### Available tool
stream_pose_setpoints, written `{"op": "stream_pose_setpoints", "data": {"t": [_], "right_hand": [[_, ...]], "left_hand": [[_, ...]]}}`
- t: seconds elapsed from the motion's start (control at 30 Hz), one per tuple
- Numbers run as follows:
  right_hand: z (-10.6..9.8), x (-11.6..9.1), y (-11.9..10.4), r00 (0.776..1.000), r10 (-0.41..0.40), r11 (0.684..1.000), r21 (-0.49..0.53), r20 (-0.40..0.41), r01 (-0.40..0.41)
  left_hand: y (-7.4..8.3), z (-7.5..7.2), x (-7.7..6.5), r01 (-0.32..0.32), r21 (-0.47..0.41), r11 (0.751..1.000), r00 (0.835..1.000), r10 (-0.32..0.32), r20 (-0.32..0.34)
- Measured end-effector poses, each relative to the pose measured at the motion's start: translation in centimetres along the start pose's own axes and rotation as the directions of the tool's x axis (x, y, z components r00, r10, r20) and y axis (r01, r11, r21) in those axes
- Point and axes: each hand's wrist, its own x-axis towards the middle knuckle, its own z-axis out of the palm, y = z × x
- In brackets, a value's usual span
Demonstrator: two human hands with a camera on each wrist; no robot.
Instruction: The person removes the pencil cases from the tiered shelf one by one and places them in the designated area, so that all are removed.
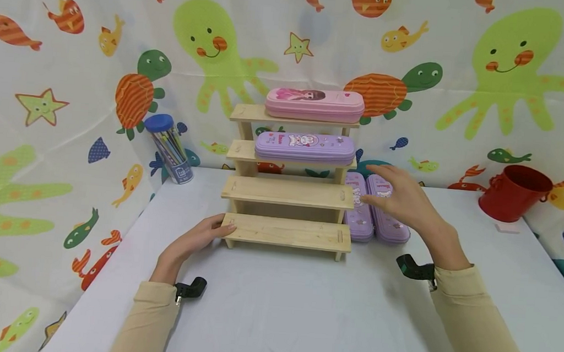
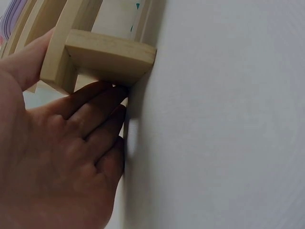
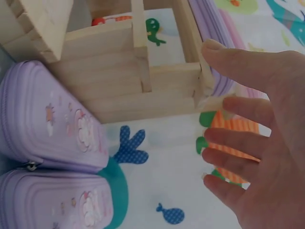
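Note:
A tiered wooden shelf (image 1: 288, 193) stands in the middle of the table. My left hand (image 1: 205, 233) holds the left end of its lowest step, thumb on top; in the left wrist view its fingers (image 2: 100, 109) lie against the end support. On the top step lies a pink pencil case (image 1: 314, 105), and on the step below a purple pencil case (image 1: 306, 148). My right hand (image 1: 401, 199) hangs in the air right of the shelf, thumb and fingers apart, holding nothing. In the right wrist view its fingers (image 3: 233, 136) are near the shelf's end and the purple case.
Two more purple pencil cases, a left one (image 1: 360, 218) and a right one (image 1: 387, 212), lie side by side against the shelf's right side. A blue-lidded tub of pencils (image 1: 171, 148) leans at the back left. A red bucket (image 1: 513, 194) stands at the back right beside a small pale block (image 1: 507, 228).

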Motion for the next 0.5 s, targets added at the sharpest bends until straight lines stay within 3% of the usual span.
{"op": "stream_pose_setpoints", "data": {"t": [0.5], "right_hand": [[-0.5, 3.2, -2.2, 0.996, -0.073, 0.997, 0.035, -0.048, 0.074]], "left_hand": [[0.1, 0.1, -0.2, 0.004, -0.013, 1.000, 1.000, -0.004, -0.006]]}}
